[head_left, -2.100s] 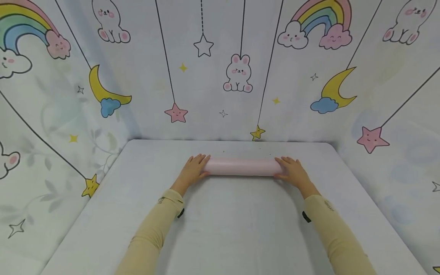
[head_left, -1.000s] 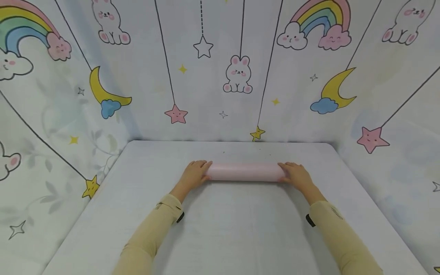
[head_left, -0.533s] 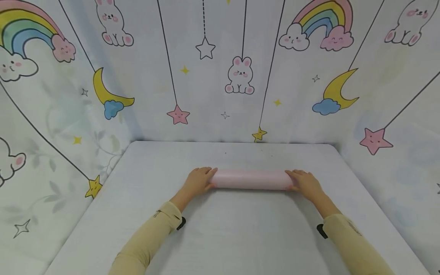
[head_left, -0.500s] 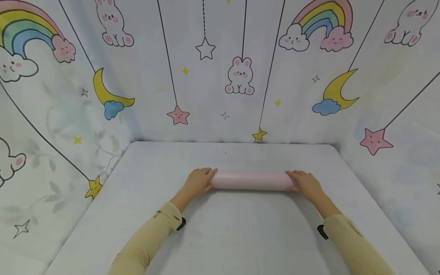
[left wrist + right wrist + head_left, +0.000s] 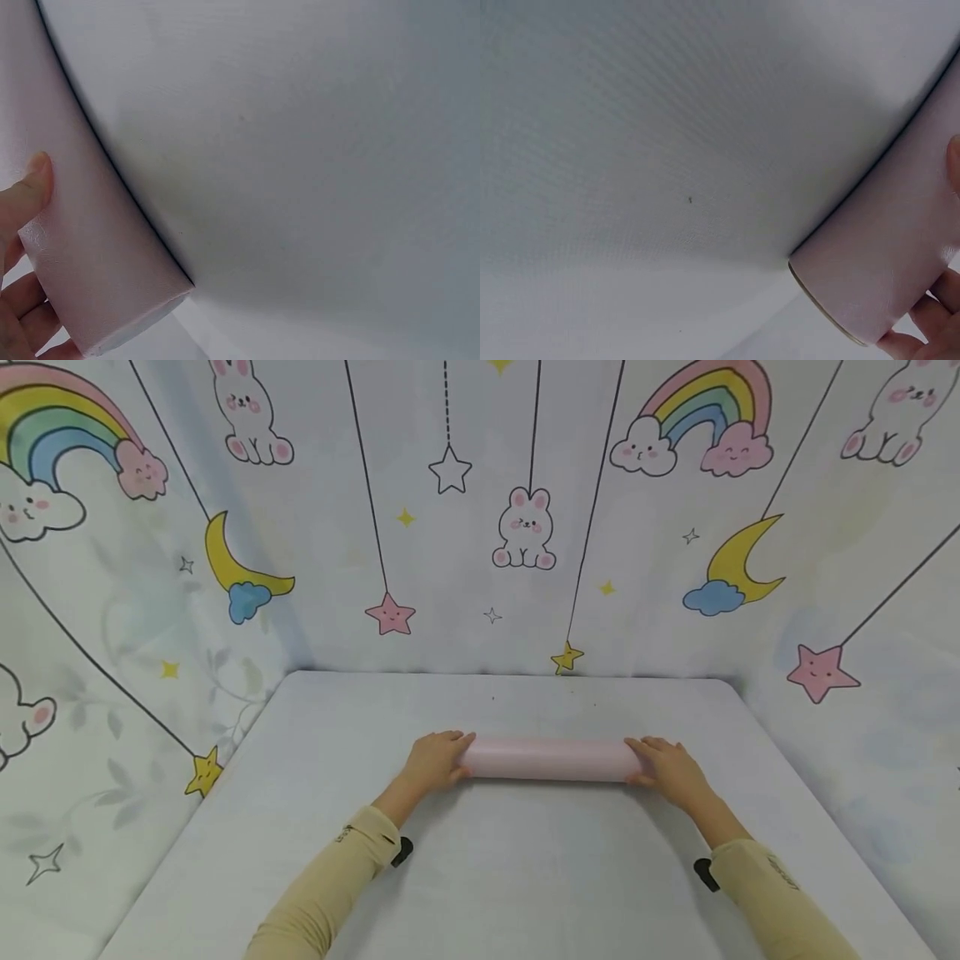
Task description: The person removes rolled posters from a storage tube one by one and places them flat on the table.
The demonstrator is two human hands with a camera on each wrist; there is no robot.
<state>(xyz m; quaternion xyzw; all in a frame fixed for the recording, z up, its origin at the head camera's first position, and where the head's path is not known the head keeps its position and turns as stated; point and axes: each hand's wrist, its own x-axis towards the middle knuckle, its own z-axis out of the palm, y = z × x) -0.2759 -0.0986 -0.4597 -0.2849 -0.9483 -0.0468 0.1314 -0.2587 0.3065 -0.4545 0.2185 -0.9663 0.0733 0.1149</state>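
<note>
A smooth, pale pink roll (image 5: 551,760) lies crosswise on the white tabletop. My left hand (image 5: 437,760) holds its left end, the thumb along the near side and the fingers over the far side. The right hand (image 5: 670,768) grips the other end the same way. In the left wrist view the roll (image 5: 105,225) runs diagonally, with the thumb (image 5: 31,191) pressed on its surface and several fingers around behind. The right wrist view shows the roll's (image 5: 885,240) end with a thin brownish rim, and fingertips of the right hand (image 5: 934,322) beyond it.
The white table (image 5: 525,877) reaches back to a cloth backdrop (image 5: 450,560) printed with bunnies, stars, moons and rainbows, which also closes in both sides. A few tiny dark specks dot the tabletop behind the roll. Dark wrist devices (image 5: 706,874) show at both cuffs.
Both hands have brought the pink roll nearer to me across the table and slightly rightward. The hands now sit a little farther apart, with more of the roll showing between them.
</note>
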